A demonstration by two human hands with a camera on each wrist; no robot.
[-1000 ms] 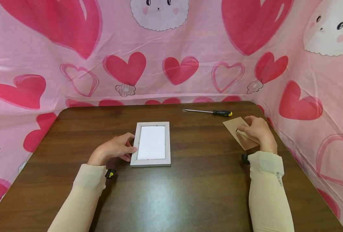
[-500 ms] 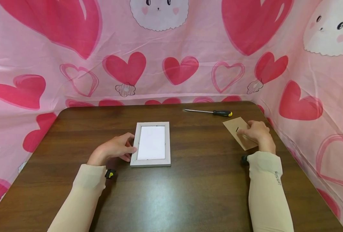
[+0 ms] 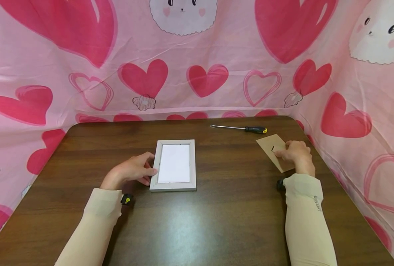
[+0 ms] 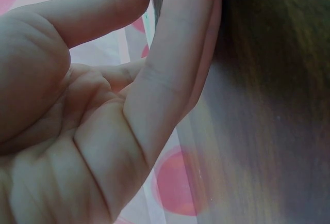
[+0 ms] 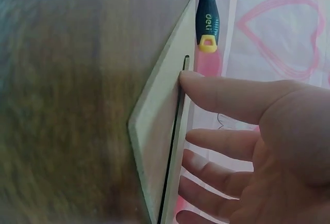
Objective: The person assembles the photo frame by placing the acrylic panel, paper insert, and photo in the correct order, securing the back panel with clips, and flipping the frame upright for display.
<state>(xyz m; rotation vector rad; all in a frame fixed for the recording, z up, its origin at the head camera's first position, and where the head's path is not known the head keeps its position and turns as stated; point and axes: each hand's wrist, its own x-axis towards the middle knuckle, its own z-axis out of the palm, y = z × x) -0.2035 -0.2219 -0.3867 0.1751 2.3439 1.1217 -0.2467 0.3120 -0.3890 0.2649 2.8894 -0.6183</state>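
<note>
— Holds what, with the left hand [image 3: 132,170]?
— Grips with thumb and fingers the left edge of the white frame [image 3: 192,166], lying flat on the table [image 3: 230,218]
— And with the right hand [image 3: 298,152], also grips something?
— Only touches the brown board [image 3: 268,145] at the right, with fingers relaxed and apart, on the near side of the screwdriver [image 3: 255,129]

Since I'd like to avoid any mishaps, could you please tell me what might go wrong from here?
The thin brown board is held near its edge by the right hand, so it could slip. The screwdriver lies just beyond the board and might get knocked. The left hand holds the picture frame by one side, so it could swivel if nudged.
</note>
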